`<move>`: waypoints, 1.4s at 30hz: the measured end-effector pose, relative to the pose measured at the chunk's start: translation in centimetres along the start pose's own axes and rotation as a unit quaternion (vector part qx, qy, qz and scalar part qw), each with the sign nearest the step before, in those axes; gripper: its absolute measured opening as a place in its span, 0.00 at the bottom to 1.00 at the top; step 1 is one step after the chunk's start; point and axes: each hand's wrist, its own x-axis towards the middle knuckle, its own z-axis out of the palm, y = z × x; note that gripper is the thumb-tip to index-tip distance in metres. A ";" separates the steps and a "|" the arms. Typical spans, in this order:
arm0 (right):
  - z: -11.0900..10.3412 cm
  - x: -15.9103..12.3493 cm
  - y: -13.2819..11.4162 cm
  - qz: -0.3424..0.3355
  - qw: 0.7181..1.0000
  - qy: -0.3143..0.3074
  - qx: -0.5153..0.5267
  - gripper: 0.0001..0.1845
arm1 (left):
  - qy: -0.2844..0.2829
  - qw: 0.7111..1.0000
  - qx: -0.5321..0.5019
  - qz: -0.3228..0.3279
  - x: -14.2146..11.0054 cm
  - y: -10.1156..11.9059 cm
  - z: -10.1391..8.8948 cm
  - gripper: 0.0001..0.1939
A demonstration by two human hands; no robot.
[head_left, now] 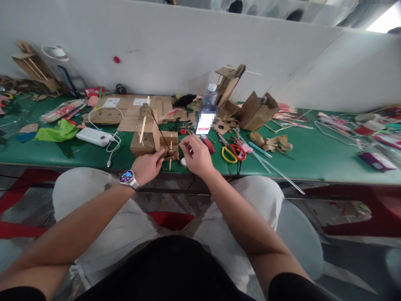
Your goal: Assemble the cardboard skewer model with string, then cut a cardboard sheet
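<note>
A cardboard model [144, 144] stands at the front of the green table, with an upright cardboard arm and a wooden stick [142, 129] through its top. Black cord [163, 140] slopes down from the arm to a second wooden stick [171, 163] at the model's right end. My left hand [148, 166], with a watch on the wrist, grips this end, its fingertips beside the lower stick. Just to the right, my right hand [197, 155] has thumb and finger pinched together, apparently on the black cord; the fingers partly hide the grip.
Scissors with yellow and red handles [233, 153] lie right of my hands, near a lit phone [206, 121] and a plastic bottle [210, 95]. A white power bank [94, 137] with a cable is at left. Other cardboard models [232, 83] and a cardboard box [258, 112] stand behind.
</note>
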 end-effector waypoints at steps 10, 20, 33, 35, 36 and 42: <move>-0.4 0.0 -0.3 -0.015 1.000 0.007 0.014 0.08 | 0.000 1.000 -0.007 0.002 0.0 -0.2 0.2 0.28; -0.6 0.1 -0.2 -0.015 1.000 0.024 0.002 0.08 | 0.005 1.000 -0.020 0.005 -0.1 -0.2 0.2 0.29; -1.0 -0.3 0.9 0.020 0.999 0.004 -0.034 0.09 | 0.020 0.999 -0.030 0.030 0.3 0.2 0.8 0.25; -1.0 -0.4 0.9 0.025 0.999 -0.018 -0.044 0.09 | 0.035 0.998 -0.039 0.024 0.3 0.1 0.7 0.23; -0.9 -0.4 0.9 0.032 0.997 -0.036 -0.052 0.10 | 0.042 0.998 -0.045 0.021 0.4 0.1 0.7 0.22; 0.4 -0.7 0.9 0.072 0.982 -0.125 -0.124 0.13 | 0.087 0.990 -0.108 0.000 0.7 0.1 0.6 0.19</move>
